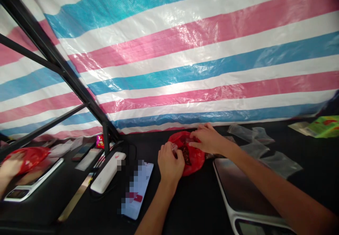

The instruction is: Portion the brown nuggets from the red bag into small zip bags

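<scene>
A red plastic bag (pixel 194 162) lies crumpled on the black tabletop (pixel 196 206), with dark pieces (pixel 186 155) showing at its opening. My left hand (pixel 170 161) grips the bag's near left side, its fingertips curled into the plastic. My right hand (pixel 206 138) reaches over from the right and holds the bag's upper edge. The hands nearly meet across the opening, and they hide much of the bag's top.
A silver digital scale (pixel 243 189) stands to the right, with several clear plastic bags (pixel 265 148) behind it. A phone (pixel 137 189) and white power bank (pixel 108 172) lie left. Farther left, another hand (pixel 10 164) rests on a red bag beside a scale. A striped tarp (pixel 185 69) hangs behind.
</scene>
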Demonstrator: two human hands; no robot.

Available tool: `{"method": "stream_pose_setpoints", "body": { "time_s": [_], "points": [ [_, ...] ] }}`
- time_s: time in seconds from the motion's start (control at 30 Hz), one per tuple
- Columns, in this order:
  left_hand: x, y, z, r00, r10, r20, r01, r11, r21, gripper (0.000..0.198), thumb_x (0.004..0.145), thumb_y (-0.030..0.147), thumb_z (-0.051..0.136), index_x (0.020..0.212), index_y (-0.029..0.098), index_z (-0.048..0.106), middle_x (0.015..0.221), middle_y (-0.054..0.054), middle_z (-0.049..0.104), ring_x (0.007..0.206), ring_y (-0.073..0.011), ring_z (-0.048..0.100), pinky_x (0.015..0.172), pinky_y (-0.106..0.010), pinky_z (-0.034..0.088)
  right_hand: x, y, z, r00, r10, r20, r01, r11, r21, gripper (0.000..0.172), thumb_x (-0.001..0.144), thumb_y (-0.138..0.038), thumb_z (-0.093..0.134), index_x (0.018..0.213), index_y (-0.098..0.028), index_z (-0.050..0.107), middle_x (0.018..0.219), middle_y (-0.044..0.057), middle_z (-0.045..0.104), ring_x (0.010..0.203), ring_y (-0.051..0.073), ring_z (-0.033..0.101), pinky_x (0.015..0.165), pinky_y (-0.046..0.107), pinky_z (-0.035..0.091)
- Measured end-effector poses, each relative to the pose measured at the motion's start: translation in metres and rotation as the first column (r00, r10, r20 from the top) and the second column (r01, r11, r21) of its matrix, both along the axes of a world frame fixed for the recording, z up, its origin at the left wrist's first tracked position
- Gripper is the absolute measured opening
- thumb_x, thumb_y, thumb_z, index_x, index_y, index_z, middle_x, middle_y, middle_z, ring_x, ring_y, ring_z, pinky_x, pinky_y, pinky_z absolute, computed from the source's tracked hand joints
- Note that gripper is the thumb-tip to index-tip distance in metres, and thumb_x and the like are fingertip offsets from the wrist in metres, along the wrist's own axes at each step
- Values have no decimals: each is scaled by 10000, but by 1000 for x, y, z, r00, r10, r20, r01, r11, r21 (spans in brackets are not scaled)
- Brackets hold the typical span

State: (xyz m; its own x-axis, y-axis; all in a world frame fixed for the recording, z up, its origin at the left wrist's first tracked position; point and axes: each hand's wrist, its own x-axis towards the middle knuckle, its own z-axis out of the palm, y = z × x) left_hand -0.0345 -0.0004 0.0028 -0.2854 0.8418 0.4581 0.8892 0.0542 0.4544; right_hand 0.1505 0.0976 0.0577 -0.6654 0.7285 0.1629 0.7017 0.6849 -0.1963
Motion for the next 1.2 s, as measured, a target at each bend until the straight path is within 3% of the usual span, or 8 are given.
{"method": "stream_pose_setpoints", "body": {
  "time_s": [0.23, 0.53, 0.7, 0.83, 0.93, 1.0, 1.1, 1.2],
  "points": [
    [7, -2, 7, 993, 95, -65, -100, 992, -77, 45, 890, 182, 549, 872, 223, 555, 936, -80, 657, 1018, -285, 614, 860, -380, 476, 6, -1, 15, 995, 95, -22, -98, 978, -186, 647, 1097, -469, 360, 607, -197, 684, 613, 37, 727, 662, 198, 664, 942, 366, 394],
    [18, -14, 20, 986, 79, -147, -124, 934, -334, 81, 963, 242, 521, 1030, 199, 539, 1011, -78, 676, 908, -259, 715, 632, -310, 418, 9, 1, -3, 976, -44, 211, 43, 999, 12, 197, 940, -327, 675, 930, -152, 764, 835, 147, 790, 913, 322, 731, 976, 454, 402],
    [24, -16, 12, 997, 25, -78, -50, 935, -350, 143, 968, 251, 538, 1095, 197, 503, 1120, -108, 639, 945, -279, 725, 614, -309, 417, 13, -8, 15, 988, 83, 128, -79, 996, -33, 248, 809, -226, 761, 1054, -221, 724, 1011, 82, 783, 1096, 308, 680, 1032, 446, 395],
    [19, -12, 7, 999, -20, 31, 30, 932, -361, 191, 917, 115, 524, 1070, 214, 467, 1164, -98, 597, 975, -249, 712, 647, -294, 447, 9, -22, 28, 941, 326, -92, -335, 858, -389, 344, 767, -19, 548, 934, -240, 751, 1046, 5, 796, 1005, 209, 719, 922, 310, 491],
    [12, -9, 7, 996, -34, 86, 59, 949, -309, 247, 889, 38, 498, 1052, 218, 454, 1156, -95, 583, 947, -225, 702, 700, -292, 475, 6, -28, 30, 956, 280, -87, -268, 713, -648, 385, 784, -2, 435, 893, -210, 741, 852, 8, 792, 760, 183, 743, 706, 267, 527],
    [10, -8, 9, 997, -13, 74, 33, 962, -271, 238, 895, 40, 499, 1051, 215, 458, 1152, -98, 580, 934, -217, 700, 711, -286, 481, 4, -27, 26, 980, 201, -8, -161, 760, -629, 369, 856, -36, 415, 943, -212, 727, 764, 10, 766, 641, 180, 723, 610, 263, 497],
    [10, -11, 11, 998, 50, -26, -55, 960, -274, 146, 947, 130, 494, 1076, 198, 486, 1164, -110, 590, 885, -225, 718, 625, -278, 457, 3, -18, 13, 996, 64, 66, -41, 952, -304, 282, 973, -142, 435, 1006, -218, 705, 883, 62, 777, 738, 217, 741, 662, 291, 489],
    [16, -17, 9, 989, 77, -126, -111, 952, -287, 174, 990, 225, 465, 1146, 164, 509, 1205, -149, 604, 837, -248, 740, 569, -289, 427, 3, -9, -1, 997, 19, 77, -8, 990, -142, 208, 1021, -241, 480, 1033, -194, 682, 1077, 127, 754, 913, 258, 744, 765, 315, 497]
  ]
}}
